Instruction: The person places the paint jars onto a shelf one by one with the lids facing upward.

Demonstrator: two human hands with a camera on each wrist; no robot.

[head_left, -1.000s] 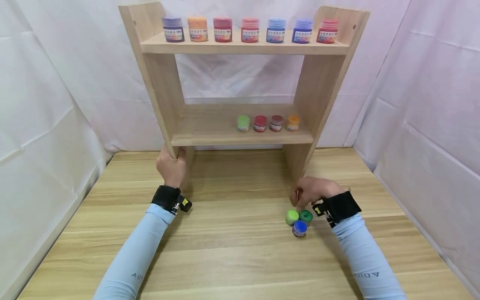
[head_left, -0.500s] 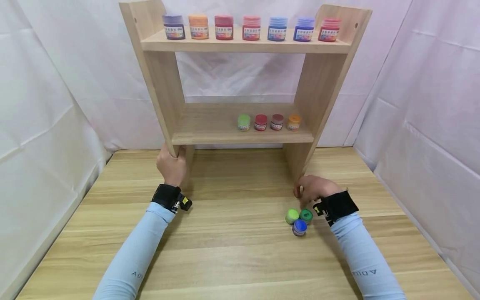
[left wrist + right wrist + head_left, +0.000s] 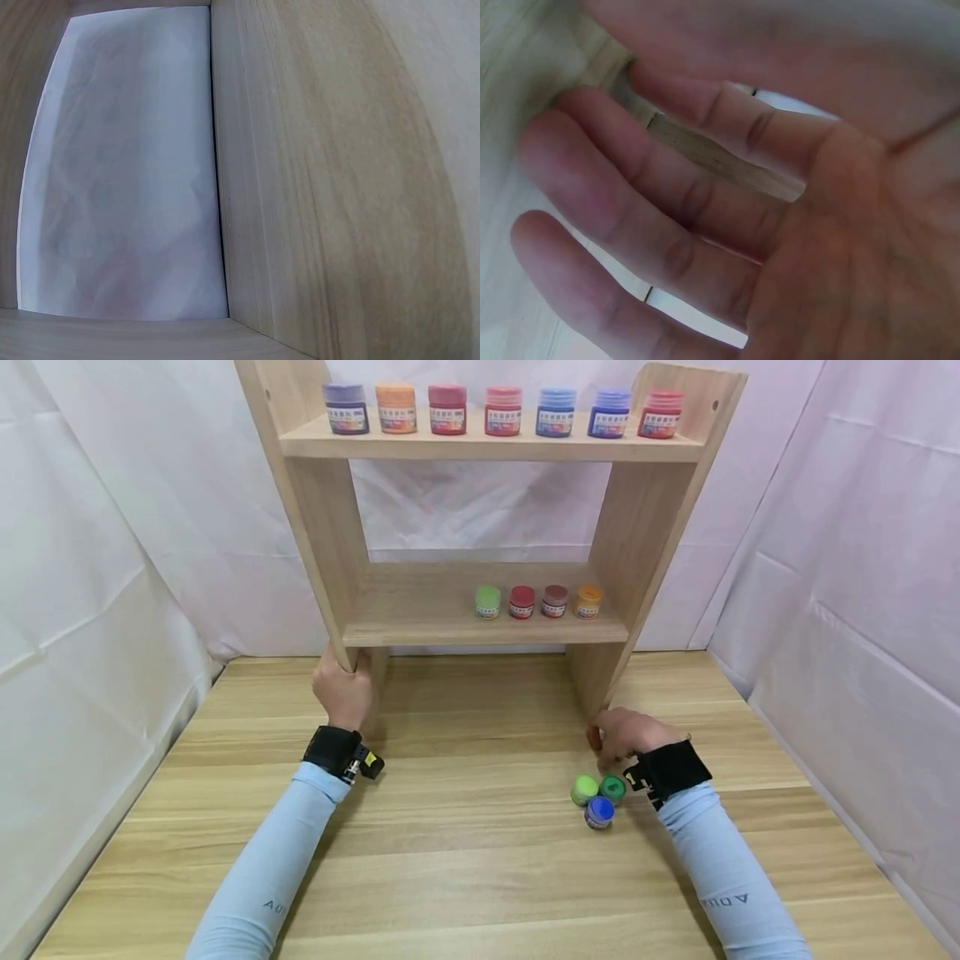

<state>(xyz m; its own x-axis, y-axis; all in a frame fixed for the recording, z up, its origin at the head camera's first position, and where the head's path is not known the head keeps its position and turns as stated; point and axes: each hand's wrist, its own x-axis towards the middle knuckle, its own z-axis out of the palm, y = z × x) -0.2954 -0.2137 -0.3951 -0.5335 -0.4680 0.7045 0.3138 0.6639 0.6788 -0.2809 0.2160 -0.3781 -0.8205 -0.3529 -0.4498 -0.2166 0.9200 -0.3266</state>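
We see the shelf [image 3: 480,527] standing upright on the table [image 3: 465,860], straight ahead of both hands, its boards running side to side between them. Our left hand [image 3: 343,689] is curled round the foot of the left upright, gripping it; in the left wrist view only that upright's wood [image 3: 322,180] shows, close against the camera. Our right hand [image 3: 628,732] sits at the foot of the right upright, fingers [image 3: 667,217] loosely bent and spread, holding nothing that we can make out; whether they touch the wood we cannot tell. So each hand is at its own side of the shelf. Just behind the right hand, toward us, three small jars [image 3: 597,797] lie touching one another. Four more jars [image 3: 537,602] stand on the lower board, ahead and between the hands.
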